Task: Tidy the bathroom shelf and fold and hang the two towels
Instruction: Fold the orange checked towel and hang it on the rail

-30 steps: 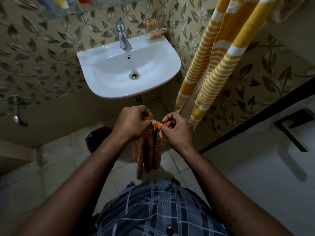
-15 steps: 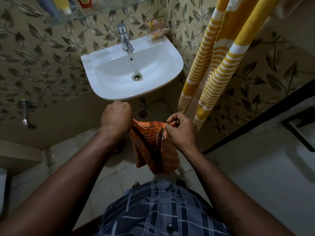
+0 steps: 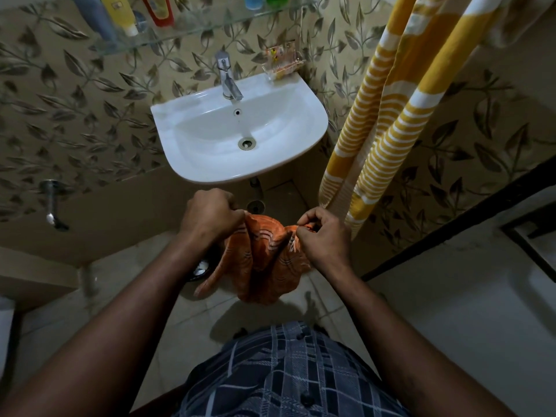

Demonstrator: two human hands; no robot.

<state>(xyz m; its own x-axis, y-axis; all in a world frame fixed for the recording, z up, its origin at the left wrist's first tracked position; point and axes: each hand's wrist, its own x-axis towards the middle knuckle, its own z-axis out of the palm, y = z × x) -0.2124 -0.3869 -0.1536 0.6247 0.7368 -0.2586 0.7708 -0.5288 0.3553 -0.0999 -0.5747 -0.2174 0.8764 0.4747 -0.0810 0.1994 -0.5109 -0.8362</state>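
An orange striped towel [image 3: 264, 260] hangs bunched between my hands, below the front of the sink. My left hand [image 3: 210, 213] grips its left top edge in a fist. My right hand [image 3: 323, 236] pinches the right top edge between thumb and fingers. A yellow and white striped towel [image 3: 388, 115] hangs down from the upper right, beside the sink. The glass shelf [image 3: 192, 31] runs across the top of the view and carries several bottles, among them a blue one [image 3: 96, 19], a yellow one [image 3: 120, 13] and a red one [image 3: 158, 9].
The white sink [image 3: 192, 164] with a chrome tap [image 3: 227, 76] juts from the leaf-patterned wall. A soap holder [image 3: 282, 66] sits at its back right. A wall tap [image 3: 52, 203] sticks out at the left. A dark bucket [image 3: 200, 267] stands on the floor behind my left wrist.
My hands have moved apart, spreading the orange towel's top edge wider. The camera has tilted up, bringing the shelf and its bottles into view.
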